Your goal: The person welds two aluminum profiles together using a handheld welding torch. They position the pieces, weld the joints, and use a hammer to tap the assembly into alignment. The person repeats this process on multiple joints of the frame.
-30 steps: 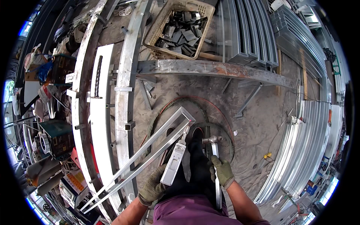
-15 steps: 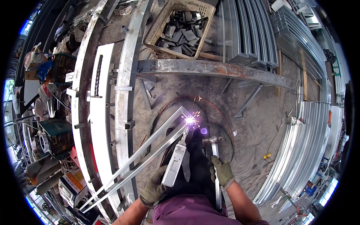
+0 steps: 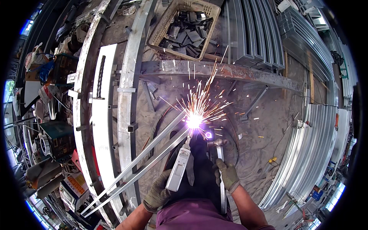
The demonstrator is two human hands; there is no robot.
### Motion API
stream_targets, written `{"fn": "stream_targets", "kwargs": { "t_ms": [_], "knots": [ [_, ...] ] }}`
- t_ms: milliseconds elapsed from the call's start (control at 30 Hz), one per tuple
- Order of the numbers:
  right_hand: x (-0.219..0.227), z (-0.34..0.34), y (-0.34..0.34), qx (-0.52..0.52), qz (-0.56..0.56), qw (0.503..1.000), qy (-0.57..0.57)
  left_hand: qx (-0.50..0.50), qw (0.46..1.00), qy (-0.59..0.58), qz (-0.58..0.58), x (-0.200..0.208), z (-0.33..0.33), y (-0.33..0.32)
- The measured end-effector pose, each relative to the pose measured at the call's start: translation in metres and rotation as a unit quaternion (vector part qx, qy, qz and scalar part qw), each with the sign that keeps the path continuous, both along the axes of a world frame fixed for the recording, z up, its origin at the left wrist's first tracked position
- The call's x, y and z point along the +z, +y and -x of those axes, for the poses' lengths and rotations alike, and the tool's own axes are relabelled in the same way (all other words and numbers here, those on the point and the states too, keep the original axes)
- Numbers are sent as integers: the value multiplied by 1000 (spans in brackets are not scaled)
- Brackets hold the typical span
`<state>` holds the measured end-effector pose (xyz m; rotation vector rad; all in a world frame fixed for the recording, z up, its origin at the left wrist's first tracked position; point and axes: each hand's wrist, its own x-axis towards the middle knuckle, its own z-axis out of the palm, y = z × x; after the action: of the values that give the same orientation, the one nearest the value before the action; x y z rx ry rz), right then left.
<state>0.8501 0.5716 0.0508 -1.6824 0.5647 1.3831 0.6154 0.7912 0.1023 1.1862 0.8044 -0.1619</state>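
Observation:
A grey, boxy welding gun (image 3: 178, 169) points away from me, its narrow nozzle at a glaring white-violet spot with sparks fanning out. My left hand (image 3: 158, 193), in an olive work glove, is closed round the gun's near end; its fingers are partly hidden behind the body. Two slim silver square tubes (image 3: 144, 153) run from the lower left up to the bright spot, where the glare hides their ends. On the right, my gloved right hand (image 3: 228, 176) grips the metal handle of a hammer (image 3: 219, 147), head pointing away from me.
Beyond the sparks, a steel beam (image 3: 214, 69) crosses the floor. Behind it stands a beige plastic basket (image 3: 153, 40) of metal offcuts. Long rails (image 3: 128, 103) and a white panel (image 3: 103, 126) lie at left. Metal profiles (image 3: 306, 153) are stacked at right. A hose (image 3: 234, 130) curves around the work spot.
The small glow has burst into a much larger, brighter flare, with sparks flying up and to the right. Both hands, the gun and the hammer stay nearly in place.

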Motion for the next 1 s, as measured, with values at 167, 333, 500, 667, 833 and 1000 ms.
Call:
{"fn": "stream_targets", "kwargs": {
  "t_ms": [167,333,500,667,833,1000],
  "knots": [
    [2,0,2,8,-3,1000,-6,-10,1000,-10,-2,2,-1,2],
    [1,2,1,0,-2,1000,7,-18,999,-18,-24,0,-4,2],
    [0,2,-2,5,-6,1000,7,18,999,-18,28,1,-3,-2],
    [0,0,-1,14,-9,1000,5,0,1000,-13,-8,1,-5,0],
    [-1,3,-3,11,-5,1000,-3,-21,999,1,-28,12,-13,5],
    [2,0,0,11,-2,1000,7,-31,999,12,-23,16,-17,8]
  ]
}}
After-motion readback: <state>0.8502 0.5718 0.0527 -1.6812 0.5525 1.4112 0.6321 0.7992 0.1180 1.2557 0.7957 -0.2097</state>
